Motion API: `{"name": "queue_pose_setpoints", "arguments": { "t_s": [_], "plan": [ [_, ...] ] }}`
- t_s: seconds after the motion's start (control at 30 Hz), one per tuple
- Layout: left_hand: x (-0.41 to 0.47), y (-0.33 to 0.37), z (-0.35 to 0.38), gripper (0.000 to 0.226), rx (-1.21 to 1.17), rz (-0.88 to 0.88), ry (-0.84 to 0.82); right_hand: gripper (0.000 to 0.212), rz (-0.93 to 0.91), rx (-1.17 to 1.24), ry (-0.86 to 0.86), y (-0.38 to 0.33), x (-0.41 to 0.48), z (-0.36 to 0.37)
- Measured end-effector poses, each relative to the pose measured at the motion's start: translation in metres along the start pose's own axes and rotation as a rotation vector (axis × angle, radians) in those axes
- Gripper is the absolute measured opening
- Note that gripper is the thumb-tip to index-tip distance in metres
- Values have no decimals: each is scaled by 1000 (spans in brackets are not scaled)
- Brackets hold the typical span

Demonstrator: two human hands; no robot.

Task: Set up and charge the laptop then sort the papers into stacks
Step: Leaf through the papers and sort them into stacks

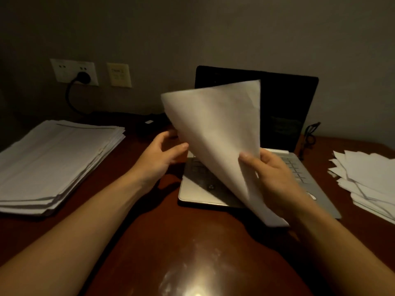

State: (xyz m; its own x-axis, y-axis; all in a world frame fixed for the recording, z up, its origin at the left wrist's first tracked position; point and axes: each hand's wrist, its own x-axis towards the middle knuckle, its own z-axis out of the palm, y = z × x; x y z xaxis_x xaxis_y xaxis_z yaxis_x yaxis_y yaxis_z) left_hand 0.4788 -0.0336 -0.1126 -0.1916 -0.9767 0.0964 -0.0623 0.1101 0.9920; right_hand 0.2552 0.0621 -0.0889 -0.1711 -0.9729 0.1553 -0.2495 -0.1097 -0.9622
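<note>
Head view, the only one supplied: we find the laptop open at the middle of the desk, its screen dark. A plug sits in the wall socket, and its cable drops to the desk. The cable's far end is hidden, so we cannot confirm that it reaches the machine. The right hand pinches one sheet at its right edge, thumb in front and fingers behind, and holds it raised and curling over the keyboard. The left hand is loosely curled at the sheet's left edge, and we cannot tell whether it touches the paper or grips it. A squared stack lies to the left, well apart from the laptop. A loose, fanned pile lies to the right, near the laptop's base. In our judgement, charging is probably arranged and sorting is in progress. We note these risks. The sheet is held at one edge only, so it may fold or slip free as it travels. Its lower corner hangs close over the laptop and could drag across the keys. The fanned pile is uneven, and a sheet dropped onto it may slide off. A sweep to the left could catch the cable.
</note>
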Motion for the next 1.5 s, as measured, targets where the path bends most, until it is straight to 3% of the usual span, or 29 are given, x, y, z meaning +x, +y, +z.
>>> {"name": "queue_pose_setpoints", "arguments": {
  "t_s": [0.03,0.1,0.2,0.27,0.33,0.47,0.57,0.7,0.9,1.0,1.1,1.23,1.5],
  "plan": [
    [1,-1,0,73,-33,10,-10,13,56,158,-33,-4,-1,-1],
    [0,-2,0,74,-97,43,-113,15,113,428,-79,-12,-2,-5],
    [-4,2,-4,50,-224,24,-278,27,151,711,-77,-16,1,-12],
    [-9,9,-5,36,-254,22,-317,33,157,767,-45,-13,4,-16],
    [-13,17,-2,25,-259,37,-273,32,165,728,-35,-12,5,-20],
    [-14,23,3,30,-308,-26,-135,32,163,527,-4,-11,5,-24],
    [-15,25,4,27,-315,-95,-156,31,155,414,67,-7,9,-24],
    [-18,28,1,21,-325,-168,-236,26,155,445,141,-1,13,-28],
    [-11,20,0,26,-101,-153,-254,24,279,274,17,9,18,-34],
    [-8,10,-2,28,128,-172,-216,25,180,13,61,12,15,-33],
    [-7,8,-1,32,202,-194,-180,24,-6,-60,57,5,11,-36],
    [-10,16,1,30,146,-23,-130,21,-177,40,-11,-5,6,-43],
    [-18,19,16,29,44,285,50,19,-223,-11,189,-1,8,-31]
  ]
}}
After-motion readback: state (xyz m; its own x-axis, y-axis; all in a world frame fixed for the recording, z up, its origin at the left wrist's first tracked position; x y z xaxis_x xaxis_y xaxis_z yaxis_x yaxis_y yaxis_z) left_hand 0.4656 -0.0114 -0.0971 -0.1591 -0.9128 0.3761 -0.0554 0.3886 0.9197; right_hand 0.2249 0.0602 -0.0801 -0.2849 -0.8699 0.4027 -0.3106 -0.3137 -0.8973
